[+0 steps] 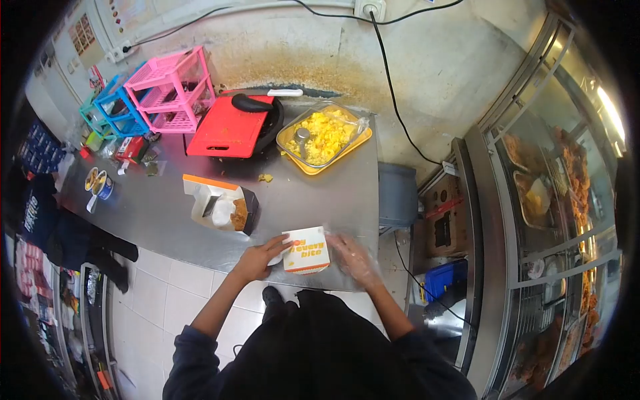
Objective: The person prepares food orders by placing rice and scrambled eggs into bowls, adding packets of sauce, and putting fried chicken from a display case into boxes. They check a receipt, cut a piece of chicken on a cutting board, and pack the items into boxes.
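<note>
A closed white takeaway box [305, 249] with orange and yellow lettering sits near the front edge of the steel table, between my hands. My left hand [259, 259] grips its left side, fingers reaching onto the lid. Over my right hand [355, 261] is a clear plastic glove; its fingers are at the box's right side, slightly blurred. Farther left stands an open takeaway box [199, 200] with an orange-edged lid, holding a white wrapped bundle [225, 213] and a piece of fried food [239, 215].
A yellow tray [312, 171] of yellow food with a metal scoop stands behind. Left of it are a red cutting board [230, 127] and a pink rack [170, 90]. A glass food cabinet [497, 200] borders the right; another person [60, 223] stands left.
</note>
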A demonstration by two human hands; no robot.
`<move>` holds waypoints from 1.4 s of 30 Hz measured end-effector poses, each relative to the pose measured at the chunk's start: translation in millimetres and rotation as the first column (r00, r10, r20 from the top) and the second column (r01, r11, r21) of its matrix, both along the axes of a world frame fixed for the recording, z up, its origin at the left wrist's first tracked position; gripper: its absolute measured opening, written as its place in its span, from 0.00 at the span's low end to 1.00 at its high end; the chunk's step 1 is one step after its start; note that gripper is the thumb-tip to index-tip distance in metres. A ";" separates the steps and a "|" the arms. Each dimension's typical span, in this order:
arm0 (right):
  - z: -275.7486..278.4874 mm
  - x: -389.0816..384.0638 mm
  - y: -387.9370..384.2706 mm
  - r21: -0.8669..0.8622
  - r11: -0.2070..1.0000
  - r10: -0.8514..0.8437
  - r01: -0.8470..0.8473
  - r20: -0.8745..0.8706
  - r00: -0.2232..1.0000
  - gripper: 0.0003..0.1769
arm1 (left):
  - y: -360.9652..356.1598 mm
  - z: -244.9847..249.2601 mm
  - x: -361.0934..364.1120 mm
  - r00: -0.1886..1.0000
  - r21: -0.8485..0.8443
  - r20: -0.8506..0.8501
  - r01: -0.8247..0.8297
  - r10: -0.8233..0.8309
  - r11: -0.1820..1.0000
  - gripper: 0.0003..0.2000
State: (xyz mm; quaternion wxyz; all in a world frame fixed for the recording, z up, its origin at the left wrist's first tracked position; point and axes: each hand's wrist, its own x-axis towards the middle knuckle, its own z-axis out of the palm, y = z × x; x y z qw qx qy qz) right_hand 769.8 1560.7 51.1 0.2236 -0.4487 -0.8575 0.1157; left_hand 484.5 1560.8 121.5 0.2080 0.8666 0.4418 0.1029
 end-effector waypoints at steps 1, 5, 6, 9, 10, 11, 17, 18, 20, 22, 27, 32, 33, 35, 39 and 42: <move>-3.3 0.0 -12.4 -0.063 0.983 -0.181 0.172 -0.176 0.968 0.28 | -0.8 -0.3 -1.8 1.000 0.014 0.011 -0.002 0.002 1.000 0.35; 7.6 -8.7 -47.0 -0.013 0.979 -0.198 0.204 -0.310 0.930 0.23 | 3.8 -2.6 24.1 0.997 0.041 -0.034 -0.071 0.073 0.997 0.35; -6.2 -15.6 -50.3 -0.015 0.980 -0.191 0.196 -0.310 0.931 0.23 | 6.2 -13.4 34.1 0.993 0.072 -0.061 -0.098 0.103 0.993 0.36; -24.0 -43.1 -44.5 -0.498 0.849 -0.526 0.178 -0.759 0.385 0.08 | 3.1 -18.6 58.6 0.975 0.062 -0.132 -0.170 0.177 0.983 0.39; -28.9 -45.6 -39.8 -0.494 0.856 -0.511 0.152 -0.764 0.394 0.08 | 2.2 -16.0 63.1 0.962 0.018 -0.181 -0.205 0.205 0.979 0.41; -38.1 -45.8 -35.5 -0.486 0.849 -0.528 0.206 -0.773 0.352 0.06 | 1.9 -15.5 65.8 0.965 0.005 -0.154 -0.215 0.213 0.977 0.42; -28.1 -43.1 -41.9 -0.467 0.770 -0.638 0.435 -0.554 0.534 0.07 | -3.5 -28.1 87.5 0.910 0.058 -0.227 -0.341 0.346 0.938 0.42; -40.4 -42.4 -52.1 -0.433 0.788 -0.607 0.437 -0.426 0.671 0.09 | -1.6 -31.9 90.1 0.917 0.087 -0.212 -0.327 0.338 0.941 0.42; -43.3 -52.5 -49.0 -0.393 0.818 -0.544 0.421 -0.286 0.789 0.12 | 3.9 -24.9 94.3 0.890 0.080 -0.283 -0.350 0.358 0.933 0.42; -30.5 -71.9 -48.2 -0.411 0.871 -0.476 0.270 -0.567 0.672 0.14 | 2.9 -18.5 99.0 0.859 0.047 -0.365 -0.369 0.359 0.928 0.41; -53.1 -84.9 -42.2 -0.400 0.915 -0.395 0.061 -0.853 0.342 0.13 | 6.5 -27.7 93.1 0.874 0.033 -0.280 -0.404 0.397 0.914 0.43; -45.5 -26.4 -16.0 -0.531 0.845 -0.390 0.061 -0.535 0.750 0.07 | -5.3 -36.1 91.4 0.861 0.116 -0.118 -0.483 0.495 0.868 0.43; -2.1 -18.7 -14.7 -0.486 0.856 -0.369 0.176 -0.336 0.867 0.06 | -7.7 -38.3 89.7 0.853 0.123 -0.113 -0.497 0.509 0.859 0.43; 16.3 8.6 -9.5 -0.572 0.796 -0.468 0.199 -0.373 0.801 0.10 | -11.1 -43.0 83.9 0.880 0.116 -0.046 -0.465 0.472 0.878 0.42; 4.6 3.0 6.1 -0.800 0.600 -0.511 -0.026 -0.407 0.757 0.09 | -0.5 -40.0 80.0 0.904 0.053 0.005 -0.427 0.428 0.902 0.41; -17.2 -53.7 -18.5 -0.552 0.809 -0.430 0.200 -0.325 0.842 0.07 | 12.6 -44.2 69.7 0.900 0.086 -0.010 -0.434 0.437 0.897 0.41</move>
